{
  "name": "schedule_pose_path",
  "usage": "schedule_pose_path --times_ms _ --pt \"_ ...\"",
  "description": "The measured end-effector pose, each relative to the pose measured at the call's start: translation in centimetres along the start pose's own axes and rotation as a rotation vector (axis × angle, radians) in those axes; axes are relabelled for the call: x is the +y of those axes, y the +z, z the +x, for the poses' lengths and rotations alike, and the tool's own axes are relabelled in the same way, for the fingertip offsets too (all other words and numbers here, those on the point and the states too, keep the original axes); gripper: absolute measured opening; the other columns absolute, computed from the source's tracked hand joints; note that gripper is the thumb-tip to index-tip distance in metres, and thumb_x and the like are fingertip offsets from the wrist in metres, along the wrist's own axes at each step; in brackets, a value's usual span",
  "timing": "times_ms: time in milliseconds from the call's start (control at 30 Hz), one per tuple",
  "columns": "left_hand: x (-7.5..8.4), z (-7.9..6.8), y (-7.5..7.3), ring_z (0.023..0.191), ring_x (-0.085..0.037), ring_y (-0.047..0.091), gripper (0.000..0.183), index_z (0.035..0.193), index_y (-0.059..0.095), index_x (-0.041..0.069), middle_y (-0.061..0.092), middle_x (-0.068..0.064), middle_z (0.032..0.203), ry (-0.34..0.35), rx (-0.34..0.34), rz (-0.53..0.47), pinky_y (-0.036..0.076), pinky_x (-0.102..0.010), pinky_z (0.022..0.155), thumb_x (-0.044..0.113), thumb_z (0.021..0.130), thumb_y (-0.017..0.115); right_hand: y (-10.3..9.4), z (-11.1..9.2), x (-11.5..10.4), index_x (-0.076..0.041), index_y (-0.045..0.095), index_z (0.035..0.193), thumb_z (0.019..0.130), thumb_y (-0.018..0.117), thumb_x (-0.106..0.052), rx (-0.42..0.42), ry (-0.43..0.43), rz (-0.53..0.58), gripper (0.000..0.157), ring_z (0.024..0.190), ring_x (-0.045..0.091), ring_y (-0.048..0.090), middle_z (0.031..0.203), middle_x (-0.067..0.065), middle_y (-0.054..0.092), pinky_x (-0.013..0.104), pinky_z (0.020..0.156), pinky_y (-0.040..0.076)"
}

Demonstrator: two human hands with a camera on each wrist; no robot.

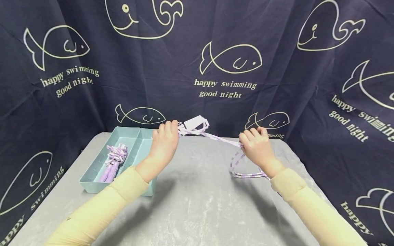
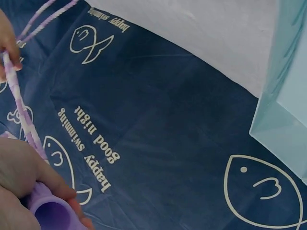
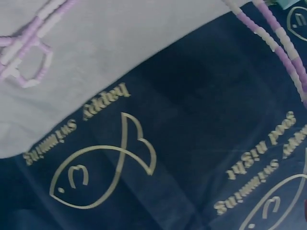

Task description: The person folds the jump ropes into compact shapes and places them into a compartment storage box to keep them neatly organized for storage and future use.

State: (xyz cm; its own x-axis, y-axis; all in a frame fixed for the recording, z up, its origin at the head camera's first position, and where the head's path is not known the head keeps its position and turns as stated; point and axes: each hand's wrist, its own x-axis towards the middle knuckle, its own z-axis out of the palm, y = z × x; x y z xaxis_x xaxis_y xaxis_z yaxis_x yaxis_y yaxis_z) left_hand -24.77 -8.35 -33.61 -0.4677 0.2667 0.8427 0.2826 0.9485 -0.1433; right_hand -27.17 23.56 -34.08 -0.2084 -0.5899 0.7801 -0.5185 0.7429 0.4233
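Note:
A purple-and-white beaded jump rope stretches above the table between the two hands. My left hand grips its handle end; in the left wrist view a hollow purple handle pokes out of the curled fingers. Close to that hand, a white tag and small loops of rope stick out. My right hand has its fingers curled round the rope strands. Below it the rest of the rope hangs in a loop, and beaded strands also cross the right wrist view, where the hand itself is hardly visible.
A teal box with two compartments stands at the left of the grey table. Inside its left compartment lies another bundled jump rope with purple handles. A dark blue curtain printed with fish surrounds the table's back and sides.

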Motion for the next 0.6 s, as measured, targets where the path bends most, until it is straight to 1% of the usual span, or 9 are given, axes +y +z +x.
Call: schedule_pose_path --times_ms 67,167,333,467,500,533,600 --pt "0.0 -0.1 0.1 0.071 -0.032 0.051 0.03 0.11 0.05 -0.002 0.052 -0.016 0.084 -0.025 -0.025 0.005 0.034 -0.039 0.051 0.002 0.081 0.057 -0.5 0.6 -0.4 -0.002 0.051 0.075 0.075 0.049 -0.004 0.038 -0.026 0.005 0.003 0.062 0.03 0.046 0.069 0.01 0.052 0.053 0.073 0.037" --pt "0.0 -0.2 0.4 0.071 -0.032 0.051 0.031 0.108 0.05 -0.002 0.052 -0.015 0.084 -0.05 -0.055 0.013 0.035 -0.039 0.051 0.004 0.08 0.061 -1.3 1.6 -1.1 -0.001 0.052 0.074 0.08 0.046 -0.004 0.116 -0.056 0.011 0.008 0.06 0.03 0.046 0.068 0.01 0.052 0.053 0.071 0.037" --pt "0.2 -0.2 0.9 0.071 -0.032 0.052 0.03 0.105 0.051 -0.001 0.052 -0.015 0.082 -0.08 -0.092 0.031 0.037 -0.04 0.051 0.009 0.08 0.065 -2.8 3.7 -2.3 0.0 0.051 0.07 0.087 0.049 -0.002 0.256 -0.109 0.027 0.018 0.056 0.028 0.046 0.065 0.008 0.052 0.051 0.066 0.039" --pt "0.8 -0.3 1.3 0.072 -0.032 0.053 0.022 0.105 0.053 0.0 0.054 -0.015 0.082 -0.075 -0.119 0.069 0.038 -0.04 0.051 0.006 0.084 0.056 -4.4 5.7 -3.5 -0.001 0.047 0.065 0.089 0.052 -0.001 0.327 -0.161 0.045 0.025 0.054 0.026 0.046 0.063 0.007 0.051 0.05 0.064 0.04" --pt "0.9 -0.3 1.4 0.072 -0.031 0.053 0.021 0.106 0.053 0.0 0.054 -0.014 0.082 -0.066 -0.129 0.076 0.038 -0.04 0.051 0.005 0.085 0.053 -4.8 6.2 -3.8 -0.001 0.046 0.065 0.089 0.053 -0.001 0.34 -0.169 0.05 0.025 0.054 0.026 0.046 0.062 0.007 0.051 0.049 0.063 0.041" --pt "1.2 -0.4 1.4 0.071 -0.031 0.053 0.02 0.105 0.054 0.001 0.054 -0.014 0.081 -0.052 -0.124 0.084 0.038 -0.04 0.051 0.005 0.086 0.048 -5.2 6.7 -4.1 -0.001 0.046 0.064 0.089 0.053 -0.001 0.356 -0.175 0.056 0.025 0.053 0.026 0.046 0.062 0.006 0.051 0.049 0.063 0.041" --pt "1.6 -0.5 1.5 0.07 -0.03 0.053 0.019 0.104 0.054 0.001 0.054 -0.013 0.08 -0.018 -0.129 0.09 0.038 -0.039 0.05 0.004 0.087 0.046 -5.8 7.6 -4.6 -0.001 0.046 0.064 0.088 0.055 -0.001 0.382 -0.178 0.066 0.026 0.053 0.025 0.047 0.061 0.006 0.052 0.048 0.063 0.04"
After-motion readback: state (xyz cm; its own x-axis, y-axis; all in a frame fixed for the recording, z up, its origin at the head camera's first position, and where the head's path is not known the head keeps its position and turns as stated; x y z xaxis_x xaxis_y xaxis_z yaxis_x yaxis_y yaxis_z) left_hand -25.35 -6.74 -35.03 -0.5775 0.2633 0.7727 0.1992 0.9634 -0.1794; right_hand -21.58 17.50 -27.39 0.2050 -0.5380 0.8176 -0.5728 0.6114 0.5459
